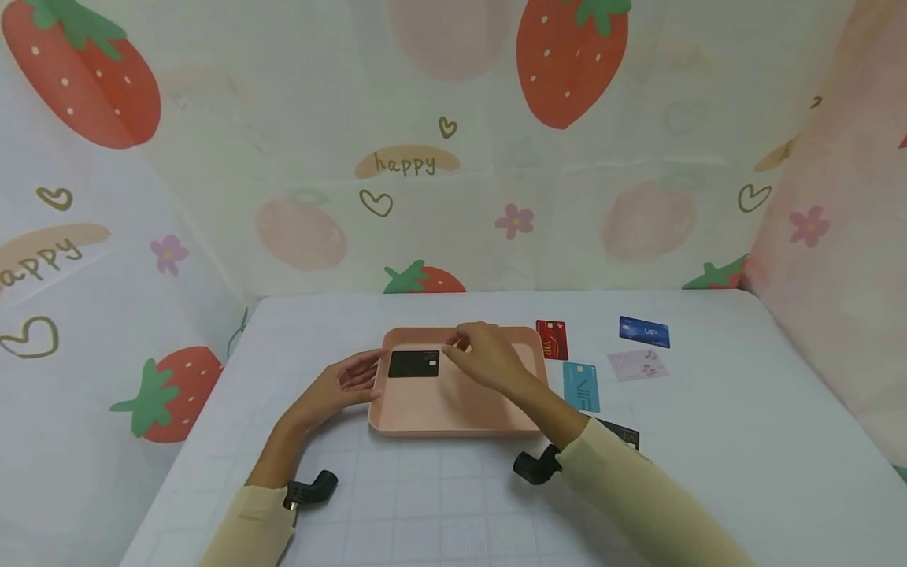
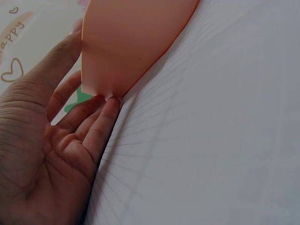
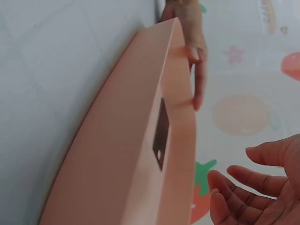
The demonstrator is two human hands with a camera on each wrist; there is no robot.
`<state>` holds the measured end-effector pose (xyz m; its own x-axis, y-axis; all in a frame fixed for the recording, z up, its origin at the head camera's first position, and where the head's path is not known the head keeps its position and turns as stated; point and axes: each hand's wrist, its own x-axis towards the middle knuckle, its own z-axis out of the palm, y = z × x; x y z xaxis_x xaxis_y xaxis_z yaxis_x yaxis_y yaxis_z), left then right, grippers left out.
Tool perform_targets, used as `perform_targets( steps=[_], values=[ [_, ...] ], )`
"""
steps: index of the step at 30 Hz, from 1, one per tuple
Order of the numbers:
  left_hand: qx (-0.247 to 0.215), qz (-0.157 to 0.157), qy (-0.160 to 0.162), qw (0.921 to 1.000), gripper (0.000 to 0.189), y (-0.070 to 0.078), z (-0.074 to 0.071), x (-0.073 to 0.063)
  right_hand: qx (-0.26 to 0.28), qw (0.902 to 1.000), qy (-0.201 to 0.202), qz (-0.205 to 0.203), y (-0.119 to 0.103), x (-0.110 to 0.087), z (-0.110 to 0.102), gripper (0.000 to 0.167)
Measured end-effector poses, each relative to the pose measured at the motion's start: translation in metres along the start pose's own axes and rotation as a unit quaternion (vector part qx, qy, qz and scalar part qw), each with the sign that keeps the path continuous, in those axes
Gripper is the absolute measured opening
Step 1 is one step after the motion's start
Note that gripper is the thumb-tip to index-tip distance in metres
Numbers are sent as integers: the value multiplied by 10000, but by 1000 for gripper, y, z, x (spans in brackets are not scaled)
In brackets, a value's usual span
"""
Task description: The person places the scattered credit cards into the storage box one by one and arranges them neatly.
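A shallow pink tray sits on the white table, with a black card lying flat at its upper left inside. My left hand holds the tray's left end, thumb and fingertips against its rim and side wall; the left wrist view shows these fingertips at the tray's lower edge. Over the tray's upper middle, just right of the black card, hovers my right hand. Its fingers are loosely bent and nothing shows between them in the right wrist view, where the hand appears beside the tray.
Right of the tray lie a red card close to its rim, a light blue card, a dark blue card and a pale pink card. Another black card is partly hidden behind my right forearm. A strawberry-print cloth hangs behind.
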<state>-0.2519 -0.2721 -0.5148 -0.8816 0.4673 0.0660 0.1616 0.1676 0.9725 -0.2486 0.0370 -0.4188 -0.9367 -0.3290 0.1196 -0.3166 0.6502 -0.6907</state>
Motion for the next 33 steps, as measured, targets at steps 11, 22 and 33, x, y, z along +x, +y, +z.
perform_targets(
  steps=[11, 22, 33],
  values=[
    [44, 26, -12, 10000, 73, 0, 1, 1, 81, 9999, 117, -69, 3, -26, -25, 19],
    [-12, -8, -17, 10000, 73, -3, 0, 2, -79, 9989, 454, 30, 22, -53, -49, 21],
    [-77, 16, -7, 10000, 74, -4, -1, 4, 174, 9980, 423, 433, 48, -72, -76, 27]
  ],
)
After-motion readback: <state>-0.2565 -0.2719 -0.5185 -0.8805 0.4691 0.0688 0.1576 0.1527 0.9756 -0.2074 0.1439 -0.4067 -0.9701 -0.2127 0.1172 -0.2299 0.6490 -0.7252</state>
